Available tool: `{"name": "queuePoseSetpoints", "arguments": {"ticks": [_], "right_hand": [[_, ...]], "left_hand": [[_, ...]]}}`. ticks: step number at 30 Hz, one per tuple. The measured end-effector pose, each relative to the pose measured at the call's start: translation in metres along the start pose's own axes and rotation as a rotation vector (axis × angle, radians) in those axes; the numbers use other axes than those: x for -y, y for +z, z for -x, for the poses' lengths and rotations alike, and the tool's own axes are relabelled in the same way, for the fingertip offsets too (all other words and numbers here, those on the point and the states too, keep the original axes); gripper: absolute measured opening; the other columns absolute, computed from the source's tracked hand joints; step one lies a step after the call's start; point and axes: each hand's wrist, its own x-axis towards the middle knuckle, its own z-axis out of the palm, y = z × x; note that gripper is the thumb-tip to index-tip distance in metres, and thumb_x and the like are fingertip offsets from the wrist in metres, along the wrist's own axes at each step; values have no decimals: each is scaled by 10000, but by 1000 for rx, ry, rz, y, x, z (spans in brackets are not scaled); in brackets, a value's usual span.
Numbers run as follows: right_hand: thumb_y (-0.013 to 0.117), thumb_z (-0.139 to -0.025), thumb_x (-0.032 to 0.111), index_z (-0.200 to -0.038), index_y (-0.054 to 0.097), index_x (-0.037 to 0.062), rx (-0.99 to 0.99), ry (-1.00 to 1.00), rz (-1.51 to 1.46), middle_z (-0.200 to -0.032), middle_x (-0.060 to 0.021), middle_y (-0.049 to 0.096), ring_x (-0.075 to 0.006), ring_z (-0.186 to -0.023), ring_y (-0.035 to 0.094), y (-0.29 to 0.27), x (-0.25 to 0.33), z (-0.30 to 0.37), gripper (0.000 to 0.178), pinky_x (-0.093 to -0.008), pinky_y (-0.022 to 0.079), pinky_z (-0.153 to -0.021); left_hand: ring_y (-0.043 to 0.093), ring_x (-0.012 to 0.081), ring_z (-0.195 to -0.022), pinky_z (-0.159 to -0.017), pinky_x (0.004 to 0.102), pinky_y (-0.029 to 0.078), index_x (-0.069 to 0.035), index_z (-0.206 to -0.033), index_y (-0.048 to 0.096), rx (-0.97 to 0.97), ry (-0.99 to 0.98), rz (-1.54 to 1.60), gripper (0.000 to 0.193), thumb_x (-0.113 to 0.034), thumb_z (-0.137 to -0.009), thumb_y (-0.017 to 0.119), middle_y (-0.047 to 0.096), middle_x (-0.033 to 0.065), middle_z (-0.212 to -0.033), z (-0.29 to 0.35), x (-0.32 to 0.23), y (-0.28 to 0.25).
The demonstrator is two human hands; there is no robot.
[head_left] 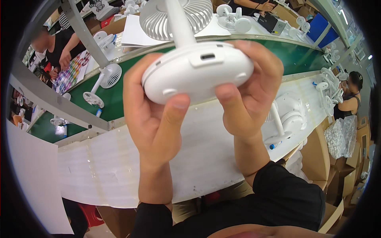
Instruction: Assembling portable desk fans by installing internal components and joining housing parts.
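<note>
A white desk fan [198, 73] is held up in front of me, its round base tilted toward me and its slatted head pointing away at the top. A small dark port shows on the rim of the base, and little round feet sit on its underside. My left hand [154, 115] wraps the left side of the base, thumb on the underside. On the right side, my right hand [254, 87] grips it the same way. Under my right wrist, on the white-covered table [198, 158], lie another white fan [279, 129] and round white fan parts [291, 111].
Beyond the table runs a green conveyor belt [119, 95] with a fan [101, 85] on it. Grey metal posts [85, 31] rise at the left. Cardboard boxes [313, 154] stand at the right. Other people work at the far left, far side and right.
</note>
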Motion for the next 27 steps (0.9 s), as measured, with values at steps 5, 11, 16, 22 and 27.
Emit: {"name": "queuePoseSetpoints", "arguments": {"ticks": [5,11,16,22,27], "right_hand": [[732,-778,69,-1246,566,32,-28,-52,-92,-1180,-125,619,-243,-971,572,-5,9,-2,499,-318,478,-851],[738,-786,124,-1250,560,31,-27,-64,-43,-1171,-130,612,-231,-953,567,-4,10,-3,506,-305,469,-836],[741,-794,173,-1256,551,31,-19,-65,-28,-1162,-135,601,-221,-940,562,-6,11,-2,519,-293,460,-826],[745,-804,232,-1263,540,32,-2,-50,-16,-1152,-141,588,-208,-923,555,-4,11,-1,541,-279,448,-813],[765,-771,239,-1206,591,23,61,94,-17,-1092,-131,593,-192,-879,540,-7,23,-5,516,-266,433,-779]], "left_hand": [[539,255,-1095,-953,343,446,18,-1333,449,21,69,51,554,-190,-867,663,527,168,-1256,3,1,4],[544,257,-1089,-949,344,447,20,-1328,459,10,53,60,556,-210,-866,668,534,169,-1254,4,0,3],[557,252,-1072,-940,340,453,22,-1314,484,9,56,48,554,-228,-863,687,553,168,-1243,4,-1,1],[575,243,-1049,-921,329,461,26,-1290,525,-10,62,8,555,-251,-851,722,586,162,-1221,6,-7,-2],[603,230,-984,-871,308,482,32,-1237,582,14,68,-21,529,-217,-807,764,634,160,-1161,3,-6,-9]]}}
